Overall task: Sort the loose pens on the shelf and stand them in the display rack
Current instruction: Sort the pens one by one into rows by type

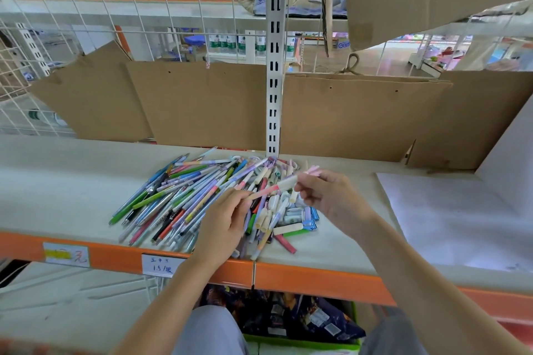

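Holding one pen (269, 189) between them, both hands hovered just above the pile of loose pens (202, 199) on the shelf (72, 181). The left hand (227, 222) pinched the pen's tapered lower end between thumb and fingertips, the other fingers curled under, while the right hand (326, 196) pinched the pale cap end and also kept a small pink item (313, 170) tucked in its curled fingers; what that item was could not be told. The pen ran on a slant, its long axis climbing from the left hand's side of the pile, near the front, up toward the right and the back, cap end highest and pointing toward the slotted upright post (275, 66) behind the pile. It looked a light, stiff, smooth plastic stick, likely easy to lift with two fingers but prone to roll or slip, and its cap could pull off if tugged, so a pinch on the barrel near the middle seemed the safer hold. The pile lay directly in front of the post, its longer pens fanned mostly with tips toward the front left and tails toward the post, while shorter caps and stubby pieces (285, 216) clustered on the pile's right side. No display rack could be seen anywhere around the pile, so standing the pens appeared not yet begun. Cardboard sheets (196, 101) stood behind the pile on either side of the post.
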